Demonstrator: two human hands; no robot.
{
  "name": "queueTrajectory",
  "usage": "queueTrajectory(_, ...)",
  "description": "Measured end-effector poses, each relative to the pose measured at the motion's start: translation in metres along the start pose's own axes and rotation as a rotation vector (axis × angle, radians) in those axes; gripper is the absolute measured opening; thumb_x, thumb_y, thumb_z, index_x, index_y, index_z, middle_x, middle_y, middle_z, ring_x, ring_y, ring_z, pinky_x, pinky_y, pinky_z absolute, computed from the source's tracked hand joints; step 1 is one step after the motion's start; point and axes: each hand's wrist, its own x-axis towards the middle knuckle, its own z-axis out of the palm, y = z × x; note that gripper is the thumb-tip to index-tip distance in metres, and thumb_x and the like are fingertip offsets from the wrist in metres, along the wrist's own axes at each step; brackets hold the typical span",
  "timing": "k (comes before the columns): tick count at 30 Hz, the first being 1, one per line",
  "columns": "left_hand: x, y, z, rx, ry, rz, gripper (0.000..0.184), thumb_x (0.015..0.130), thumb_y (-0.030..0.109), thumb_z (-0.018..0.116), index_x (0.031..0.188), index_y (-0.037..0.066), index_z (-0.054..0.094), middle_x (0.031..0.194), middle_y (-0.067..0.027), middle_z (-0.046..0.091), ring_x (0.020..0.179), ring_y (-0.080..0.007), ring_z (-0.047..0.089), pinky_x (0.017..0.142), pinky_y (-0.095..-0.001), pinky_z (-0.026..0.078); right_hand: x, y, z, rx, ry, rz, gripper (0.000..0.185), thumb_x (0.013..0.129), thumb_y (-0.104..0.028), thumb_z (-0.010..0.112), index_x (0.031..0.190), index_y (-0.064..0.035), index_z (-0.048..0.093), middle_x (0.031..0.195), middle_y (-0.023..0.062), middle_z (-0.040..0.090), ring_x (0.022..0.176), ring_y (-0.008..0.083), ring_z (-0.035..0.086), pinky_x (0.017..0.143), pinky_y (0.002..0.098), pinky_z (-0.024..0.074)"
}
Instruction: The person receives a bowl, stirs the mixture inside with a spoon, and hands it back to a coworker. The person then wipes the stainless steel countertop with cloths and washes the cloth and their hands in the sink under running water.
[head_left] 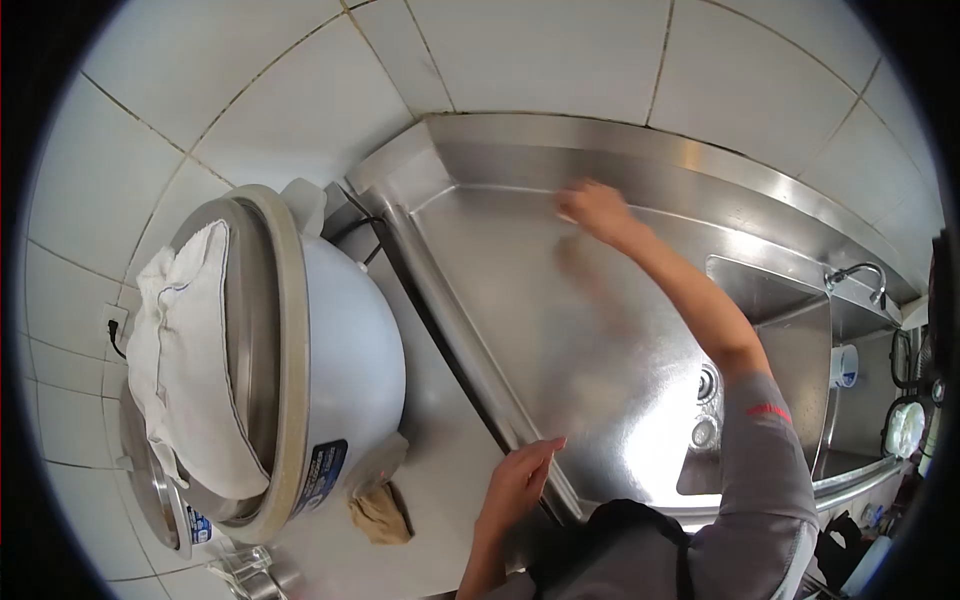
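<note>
My right hand (600, 215) is stretched out over the far side of the stainless steel counter (520, 290), close to its raised back edge. Its fingers are curled in and slightly blurred; a small pale spot shows at them, but what they hold, if anything, I cannot make out. Below it the steel carries a smeared reflection. Nearer to me, my left hand (518, 485) is beside the counter's raised left rim (470, 375), fingers extended and nothing visible in them. Whether it touches the rim is unclear.
Left of the counter stands a large rice cooker (350, 340) with a white cloth (190, 370) on its lid. A brown cloth (380, 514) lies below it. To the right are a sink basin (790, 350), a faucet (860, 272) and a white cup (845, 366). Tiled wall (540, 60) runs behind.
</note>
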Motion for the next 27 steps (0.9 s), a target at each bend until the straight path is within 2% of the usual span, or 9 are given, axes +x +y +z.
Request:
queueTrajectory(1, 0.0, 0.0, -0.003, 0.015, 0.005, -0.034, 0.021, 0.084, 0.003, 0.051, 0.102, 0.006, 0.06, 0.094, -0.0064, 0.063, 0.084, -0.0173, 0.059, 0.072, -0.0254, 0.045, 0.038, -0.008, 0.029, -0.018, 0.196, -0.199, 0.011, 0.078, -0.014, 0.05, 0.084, -0.0118, 0.06, 0.088, 0.0055, 0.057, 0.091, 0.025, 0.054, 0.073, 0.0405, 0.0472)
queueTrajectory(2, 0.0, -0.001, -0.005, 0.031, 0.011, -0.067, 0.021, 0.084, 0.003, 0.05, 0.102, 0.006, 0.06, 0.094, -0.0067, 0.063, 0.086, -0.0174, 0.06, 0.074, -0.0249, 0.045, 0.075, -0.031, 0.027, -0.136, 0.065, -0.247, 0.013, 0.076, -0.013, 0.052, 0.085, -0.0109, 0.06, 0.087, 0.006, 0.056, 0.09, 0.0251, 0.054, 0.073, 0.0392, 0.0484)
queueTrajectory(3, 0.0, -0.003, -0.005, 0.036, 0.043, -0.101, 0.021, 0.085, 0.002, 0.05, 0.102, 0.006, 0.06, 0.094, -0.0071, 0.063, 0.087, -0.0179, 0.059, 0.075, -0.025, 0.045, 0.106, -0.049, 0.029, -0.157, 0.206, -0.395, 0.012, 0.073, -0.013, 0.053, 0.083, -0.0099, 0.06, 0.086, 0.0063, 0.056, 0.089, 0.0246, 0.054, 0.07, 0.0365, 0.049)
queueTrajectory(8, -0.002, -0.018, -0.001, 0.001, 0.158, -0.227, 0.021, 0.083, 0.003, 0.052, 0.101, 0.008, 0.06, 0.095, -0.0077, 0.063, 0.082, -0.0221, 0.059, 0.072, -0.0285, 0.046, 0.206, -0.086, 0.057, -0.304, 0.313, -0.41, 0.011, 0.071, -0.014, 0.055, 0.063, -0.0113, 0.061, 0.089, 0.0016, 0.055, 0.092, 0.0214, 0.052, 0.068, 0.035, 0.0468)
queueTrajectory(15, -0.01, -0.007, -0.003, 0.036, 0.152, -0.214, 0.02, 0.084, 0.003, 0.051, 0.1, 0.007, 0.061, 0.094, -0.0083, 0.063, 0.083, -0.0211, 0.059, 0.072, -0.0274, 0.046, 0.073, 0.005, 0.022, -0.764, 0.039, -0.457, 0.017, 0.074, -0.017, 0.055, 0.088, -0.0152, 0.064, 0.106, -0.0002, 0.051, 0.103, 0.0186, 0.043, 0.079, 0.0312, 0.0391)
queueTrajectory(19, -0.018, -0.019, -0.002, -0.037, 0.16, -0.209, 0.019, 0.084, 0.004, 0.051, 0.1, 0.006, 0.061, 0.094, -0.0088, 0.063, 0.083, -0.0211, 0.059, 0.072, -0.0271, 0.045, 0.016, 0.051, 0.02, -0.634, -0.284, -0.02, 0.021, 0.073, -0.014, 0.059, 0.094, -0.0139, 0.063, 0.111, 0.0039, 0.05, 0.109, 0.0231, 0.044, 0.078, 0.04, 0.0445)
queueTrajectory(24, -0.017, -0.007, 0.001, -0.022, 0.084, -0.25, 0.021, 0.083, -0.001, 0.049, 0.101, 0.004, 0.06, 0.092, -0.0087, 0.063, 0.086, -0.0175, 0.059, 0.076, -0.0257, 0.045, 0.051, -0.027, 0.003, -0.326, -0.157, -0.148, 0.024, 0.074, -0.018, 0.055, 0.096, -0.0118, 0.061, 0.115, 0.0084, 0.048, 0.107, 0.026, 0.046, 0.077, 0.0409, 0.0454)
queueTrajectory(26, -0.016, -0.002, 0.003, 0.006, 0.122, -0.231, 0.02, 0.083, 0.003, 0.051, 0.1, 0.006, 0.061, 0.094, -0.0074, 0.063, 0.084, -0.0185, 0.059, 0.073, -0.027, 0.046, 0.105, -0.058, 0.056, -0.095, 0.008, -0.039, 0.019, 0.074, -0.018, 0.054, 0.09, -0.0145, 0.064, 0.107, 0.0047, 0.051, 0.106, 0.0236, 0.047, 0.075, 0.0388, 0.0448)
queueTrajectory(27, -0.017, -0.002, 0.004, 0.013, 0.138, -0.219, 0.02, 0.083, 0.002, 0.051, 0.1, 0.007, 0.062, 0.094, -0.0073, 0.063, 0.083, -0.0184, 0.059, 0.073, -0.0269, 0.046, 0.128, -0.074, 0.069, -0.217, 0.147, -0.175, 0.017, 0.074, -0.018, 0.054, 0.088, -0.0155, 0.064, 0.102, 0.0039, 0.052, 0.103, 0.0228, 0.048, 0.075, 0.038, 0.0444)
